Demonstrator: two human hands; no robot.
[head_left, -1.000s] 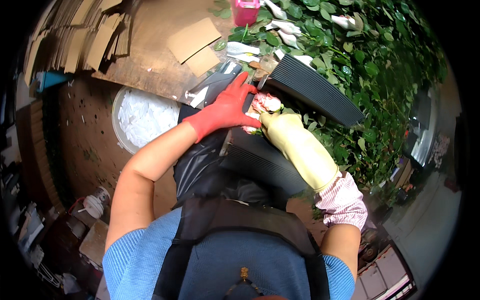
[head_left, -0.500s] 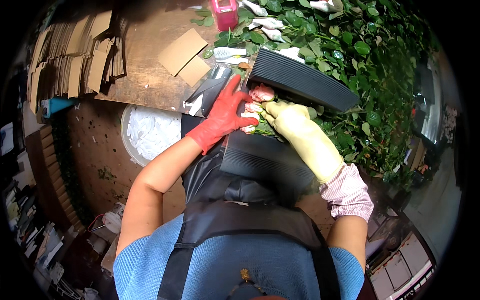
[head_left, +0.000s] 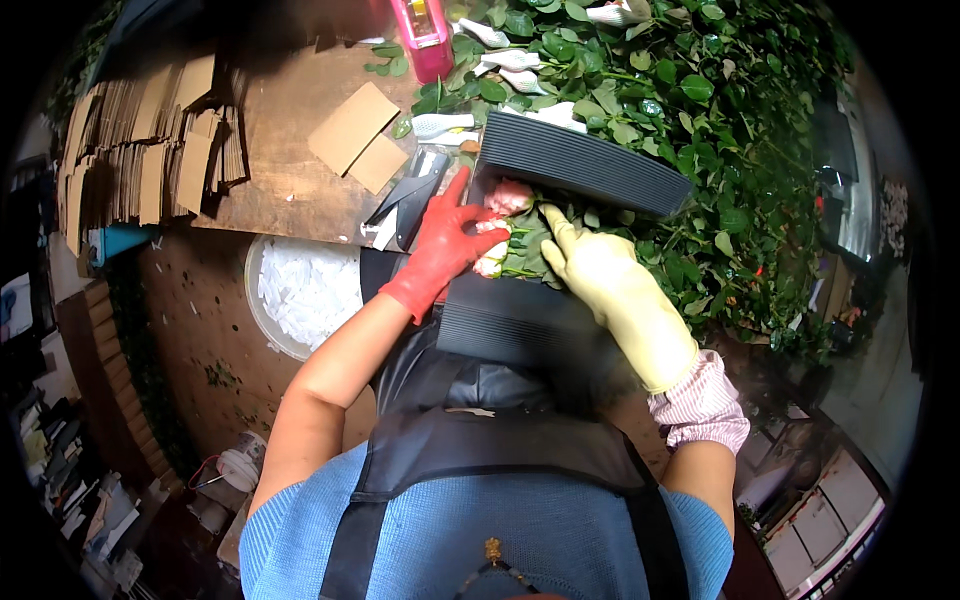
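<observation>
Pink roses (head_left: 508, 197) and paler pink-and-white blooms (head_left: 491, 262) lie with green stems and leaves between two black ridged panels, the far one (head_left: 585, 165) slanting and the near one (head_left: 520, 318) by my lap. In its red glove, my left hand (head_left: 440, 250) rests against the blooms from the left, fingers spread, index pointing away from me. My right hand (head_left: 595, 268), in a long yellow glove, hovers over the leaves and stems, thumb and index apart with nothing between them. A dark stapler-like tool (head_left: 418, 195) lies just beyond my left hand.
Cardboard pieces (head_left: 353, 128) lie on the wooden table (head_left: 270, 110), with stacked cardboard (head_left: 150, 150) at its left. White strips fill a round tub (head_left: 255, 300). Leafy stems (head_left: 740, 170) heap at the right. White-netted flower heads (head_left: 512, 62) and a pink plastic container (head_left: 428, 45) sit far off.
My right hand has drawn back from the blooms, its thumb and index now apart. My left hand stays beside the roses. The whole view has shifted slightly.
</observation>
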